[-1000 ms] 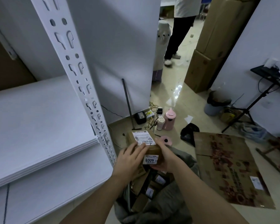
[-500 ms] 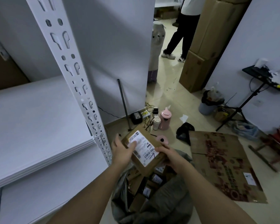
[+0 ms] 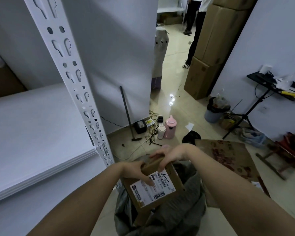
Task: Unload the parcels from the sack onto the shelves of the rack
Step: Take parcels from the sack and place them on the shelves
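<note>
Since a moment ago the parcel (image 3: 153, 183) has dropped lower and turned, its white label (image 3: 152, 186) now facing up and toward the camera, and both hands have come nearer the sack (image 3: 169, 217). The parcel sits tilted over the sack's open mouth, apart from the rack. To its left the shelf (image 3: 41, 133) ends in a layered white edge, met at the corner by the slotted post (image 3: 78, 92); the shelf top is wide and bare. Right of the sack lies a flattened carton (image 3: 228, 157) on the tiled floor (image 3: 177, 92), and beyond are a pink kettle (image 3: 170, 127), cables, a bin (image 3: 215, 109) and stacked boxes (image 3: 209, 53) beside a passage where a person's legs (image 3: 192, 31) show. The left hand (image 3: 134, 171) grips the parcel's upper left edge, thumb lying across the label. The right hand (image 3: 172, 155) curls its fingers (image 3: 162, 165) over the top edge, grasping it from above
</note>
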`<action>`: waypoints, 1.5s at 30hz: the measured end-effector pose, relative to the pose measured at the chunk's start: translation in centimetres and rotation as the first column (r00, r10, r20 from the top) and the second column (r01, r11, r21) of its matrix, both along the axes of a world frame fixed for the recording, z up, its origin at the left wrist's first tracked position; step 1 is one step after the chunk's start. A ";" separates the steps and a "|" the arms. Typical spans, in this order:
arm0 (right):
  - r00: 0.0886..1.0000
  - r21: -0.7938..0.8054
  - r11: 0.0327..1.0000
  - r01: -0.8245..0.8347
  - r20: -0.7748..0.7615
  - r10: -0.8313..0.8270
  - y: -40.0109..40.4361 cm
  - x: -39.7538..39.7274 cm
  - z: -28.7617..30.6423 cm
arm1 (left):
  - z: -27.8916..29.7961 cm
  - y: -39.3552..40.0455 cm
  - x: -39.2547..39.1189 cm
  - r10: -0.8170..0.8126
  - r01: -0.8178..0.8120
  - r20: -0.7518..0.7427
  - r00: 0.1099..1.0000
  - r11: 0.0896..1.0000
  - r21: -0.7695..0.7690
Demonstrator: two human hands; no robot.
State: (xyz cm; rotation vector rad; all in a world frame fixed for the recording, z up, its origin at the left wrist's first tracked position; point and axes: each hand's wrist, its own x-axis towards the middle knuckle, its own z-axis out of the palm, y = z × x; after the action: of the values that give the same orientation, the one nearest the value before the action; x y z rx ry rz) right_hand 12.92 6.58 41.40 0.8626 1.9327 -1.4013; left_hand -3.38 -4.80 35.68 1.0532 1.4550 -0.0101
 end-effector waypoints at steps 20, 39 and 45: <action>0.250 -0.475 0.235 0.848 -0.033 -0.968 -6.8 0.9 -7.1 | 1.1 -5.9 3.5 0.779 -0.793 0.210 0.591 0.608 -0.026; 0.571 -0.380 0.669 0.639 -0.348 -0.743 -28.6 -17.7 -6.8 | 5.7 -32.0 -8.0 0.924 -0.978 0.343 0.167 0.111 0.178; 0.620 -0.319 0.810 0.492 -0.525 -0.583 -44.6 -24.4 -0.9 | 7.6 -46.4 -14.5 0.949 -0.953 0.314 0.029 -0.069 0.296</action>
State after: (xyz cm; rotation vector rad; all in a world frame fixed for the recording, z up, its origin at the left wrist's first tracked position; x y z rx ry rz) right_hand -11.46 -38.01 40.48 1.0760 2.0499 -2.4052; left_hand -17.89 -51.24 43.25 0.0249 1.9631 1.4996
